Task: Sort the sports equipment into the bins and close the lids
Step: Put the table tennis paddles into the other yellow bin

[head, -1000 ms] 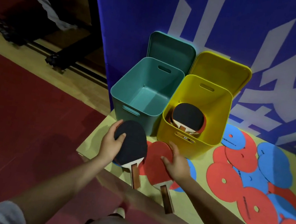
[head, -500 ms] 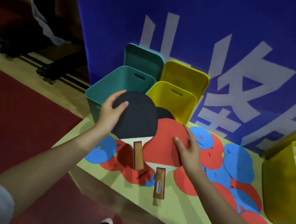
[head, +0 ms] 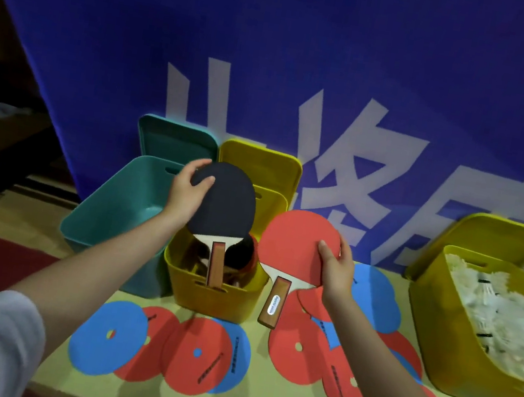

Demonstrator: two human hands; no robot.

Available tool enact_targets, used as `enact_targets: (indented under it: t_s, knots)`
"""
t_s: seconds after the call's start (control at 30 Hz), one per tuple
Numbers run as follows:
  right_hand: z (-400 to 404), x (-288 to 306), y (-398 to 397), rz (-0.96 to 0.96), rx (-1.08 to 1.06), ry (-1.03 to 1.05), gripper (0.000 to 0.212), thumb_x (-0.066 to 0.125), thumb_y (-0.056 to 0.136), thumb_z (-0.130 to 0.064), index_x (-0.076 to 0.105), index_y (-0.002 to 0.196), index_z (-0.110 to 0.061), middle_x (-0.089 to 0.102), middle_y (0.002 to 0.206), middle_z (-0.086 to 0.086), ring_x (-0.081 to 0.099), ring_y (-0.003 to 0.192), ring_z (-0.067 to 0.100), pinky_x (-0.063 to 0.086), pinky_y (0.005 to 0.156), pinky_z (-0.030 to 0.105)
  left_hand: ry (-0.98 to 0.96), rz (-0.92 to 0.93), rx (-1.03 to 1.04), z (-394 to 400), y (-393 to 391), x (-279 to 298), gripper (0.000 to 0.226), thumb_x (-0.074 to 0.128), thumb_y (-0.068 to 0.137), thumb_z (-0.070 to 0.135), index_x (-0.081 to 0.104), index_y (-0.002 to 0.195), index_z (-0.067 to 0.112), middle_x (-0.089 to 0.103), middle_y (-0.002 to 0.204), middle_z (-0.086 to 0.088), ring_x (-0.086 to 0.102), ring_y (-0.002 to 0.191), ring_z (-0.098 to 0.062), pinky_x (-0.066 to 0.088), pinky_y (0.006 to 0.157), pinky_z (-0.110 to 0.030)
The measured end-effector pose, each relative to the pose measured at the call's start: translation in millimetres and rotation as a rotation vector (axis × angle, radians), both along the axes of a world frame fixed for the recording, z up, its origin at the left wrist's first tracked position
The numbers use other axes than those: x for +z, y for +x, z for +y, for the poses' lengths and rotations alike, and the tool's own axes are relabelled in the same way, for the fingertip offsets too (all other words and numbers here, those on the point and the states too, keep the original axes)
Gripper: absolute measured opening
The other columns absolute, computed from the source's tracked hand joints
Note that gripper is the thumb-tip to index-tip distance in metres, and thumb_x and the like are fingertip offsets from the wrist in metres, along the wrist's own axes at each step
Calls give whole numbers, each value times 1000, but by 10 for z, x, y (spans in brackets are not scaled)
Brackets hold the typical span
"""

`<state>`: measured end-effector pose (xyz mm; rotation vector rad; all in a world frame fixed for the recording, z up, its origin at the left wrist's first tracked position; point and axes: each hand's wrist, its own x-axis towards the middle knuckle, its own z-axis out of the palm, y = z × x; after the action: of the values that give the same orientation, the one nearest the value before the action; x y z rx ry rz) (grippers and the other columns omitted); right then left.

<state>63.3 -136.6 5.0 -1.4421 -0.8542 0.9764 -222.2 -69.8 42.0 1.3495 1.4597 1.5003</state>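
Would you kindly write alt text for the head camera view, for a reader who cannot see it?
A person's left hand holds a black-faced paddle above a yellow bin already holding paddles, while the right hand holds a red-faced paddle beside it. An empty teal bin stands left; red and blue discs lie in front.

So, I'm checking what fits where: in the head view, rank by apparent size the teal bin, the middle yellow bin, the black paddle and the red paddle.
1. Teal bin, partly hidden.
2. Middle yellow bin.
3. Black paddle and red paddle: blades look alike, so unranked.
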Motion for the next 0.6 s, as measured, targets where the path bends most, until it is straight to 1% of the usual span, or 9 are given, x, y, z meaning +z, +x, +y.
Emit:
enact_targets:
  t_s: [0.07, 0.13, 0.23, 0.3, 0.33, 0.4, 0.47, 0.53, 0.6]
  knots:
    - [165, 27, -60, 13, -46, 13, 51, 58, 93, -27, 41, 142, -22, 49, 137, 5, 53, 111, 22, 47, 82, 31, -15, 5, -31, 204, -7, -71, 33, 59, 92, 15, 57, 125, 20, 57, 118, 4, 55, 110, -14, 45, 80, -17]
    - [340, 45, -127, 27, -86, 17, 51, 58, 94, -25, 41, 142, -20, 48, 139, 7, 53, 114, 23, 47, 85, 32, -20, 30, -64, 425, -28, -110, 33, 59, 92, 14, 57, 124, 20, 58, 120, 2, 54, 109, -15, 44, 79, -16]
    - [579, 20, -230, 36, -111, 13, 53, 56, 94, -27, 39, 143, -20, 48, 139, 6, 52, 117, 24, 47, 90, 34, -61, 98, -134, 743, -55, -177, 32, 59, 92, 14, 57, 123, 23, 56, 120, 2, 53, 109, -14, 47, 87, -26]
    - [726, -32, -296, 12, -118, 0, 53, 56, 94, -31, 38, 143, -23, 47, 139, 4, 51, 118, 24, 48, 95, 40, -87, 169, -224, 898, -52, -314, 33, 59, 91, 12, 58, 122, 23, 56, 119, 4, 53, 112, -15, 47, 95, -32]
    - [792, -66, -331, 4, -122, -8, 54, 57, 94, -31, 37, 143, -24, 47, 139, 3, 51, 118, 23, 47, 97, 42, -105, 212, -285, 955, -44, -428, 33, 60, 91, 10, 58, 121, 22, 56, 119, 4, 53, 114, -16, 45, 98, -33]
    - [910, -151, -405, -1, -122, -17, 53, 57, 94, -30, 37, 143, -23, 47, 138, 3, 50, 119, 23, 47, 99, 44, -161, 304, -417, 1018, -13, -702, 33, 61, 89, 7, 59, 119, 23, 59, 119, 5, 54, 117, -16, 41, 100, -28]
    - [1000, -231, -474, -26, -112, -31, 53, 56, 94, -29, 37, 143, -23, 47, 138, 3, 50, 120, 24, 46, 99, 46, -243, 357, -497, 1037, 9, -974, 36, 62, 89, 9, 58, 118, 29, 59, 121, 7, 53, 118, -13, 41, 100, -28]
    - [1070, -291, -534, -57, -101, -44, 51, 55, 95, -29, 37, 142, -25, 47, 134, -1, 50, 118, 21, 46, 99, 44, -292, 311, -468, 1069, -4, -1167, 35, 62, 90, 10, 59, 119, 30, 60, 121, 7, 54, 117, -13, 43, 102, -31]
    - [1129, -350, -587, -88, -88, -37, 51, 55, 95, -28, 37, 143, -25, 48, 130, -4, 50, 115, 17, 47, 94, 37, -326, 253, -395, 1150, -41, -1270, 33, 62, 90, 9, 61, 117, 27, 61, 117, 5, 56, 114, -16, 45, 100, -33]
